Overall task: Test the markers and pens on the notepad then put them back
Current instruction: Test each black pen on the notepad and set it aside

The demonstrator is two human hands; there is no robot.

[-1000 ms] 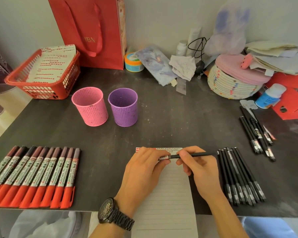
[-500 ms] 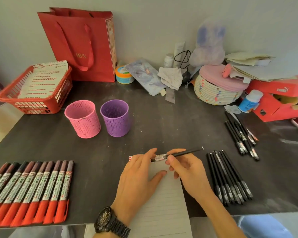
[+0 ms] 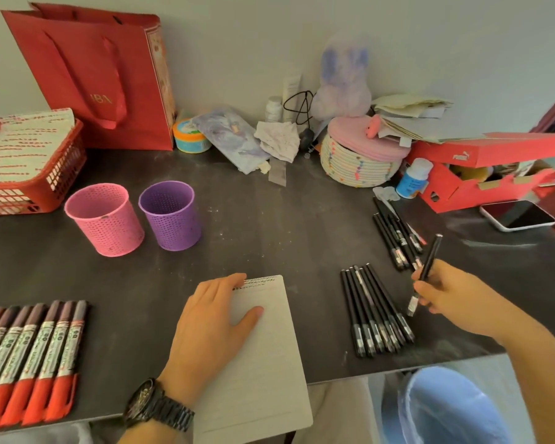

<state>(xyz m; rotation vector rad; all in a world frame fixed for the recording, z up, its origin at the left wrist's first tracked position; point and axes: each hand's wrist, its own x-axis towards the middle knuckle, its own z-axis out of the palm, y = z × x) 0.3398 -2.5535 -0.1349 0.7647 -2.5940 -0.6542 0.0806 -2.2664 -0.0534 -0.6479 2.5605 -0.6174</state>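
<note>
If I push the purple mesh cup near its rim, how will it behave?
The purple mesh cup is perforated and seems empty, so probably light. Its base is narrower than its rim, so it may tip, then roll on its round wall.

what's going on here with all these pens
A person is testing pens at a table. Their left grip rests flat on the notepad, which has scribbles along its top edge. Their right grip holds a pen off to the right, close to the pen row and the far pens lying on the table. The markers lie in a row at the left, beyond them the pink cup and purple cup.
</note>
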